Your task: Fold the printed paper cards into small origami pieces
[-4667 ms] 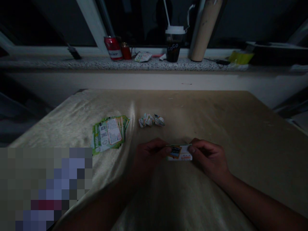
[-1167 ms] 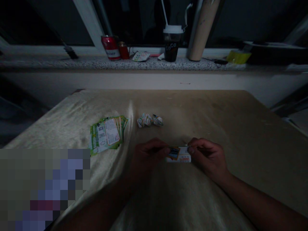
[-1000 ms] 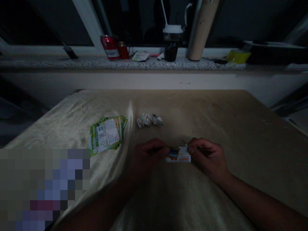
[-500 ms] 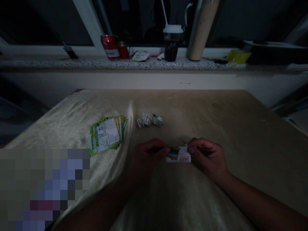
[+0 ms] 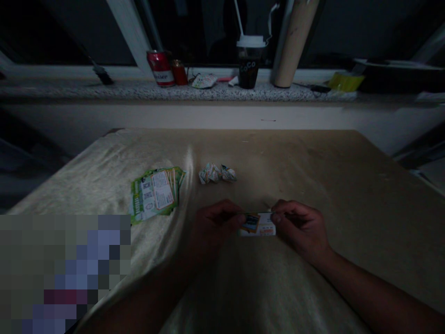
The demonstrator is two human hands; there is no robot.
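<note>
Between my hands is a printed paper leaflet [image 5: 259, 225], white with an orange-framed dark picture; its upper edge looks folded. My left hand [image 5: 219, 225] pinches its left end between thumb and fingers. The right end is pinched by my right hand [image 5: 301, 225]. Beyond them on the table lie crumpled or folded pieces of printed paper [image 5: 217, 173]. To the left, a fanned stack of green and white leaflets [image 5: 156, 192] rests flat on the cloth.
A pale, shiny cloth covers the table [image 5: 313, 162]. On the granite sill [image 5: 132, 93] behind stand a red can [image 5: 160, 68], a smaller red container [image 5: 179, 73], a lidded cup with a straw [image 5: 248, 65], a cardboard tube [image 5: 294, 46] and a yellow item [image 5: 346, 82]. Blurred blocks hide the lower left.
Almost nothing differs. Both hands keep their pinch on the leaflet in the same place, and the whole view has shifted very slightly.
</note>
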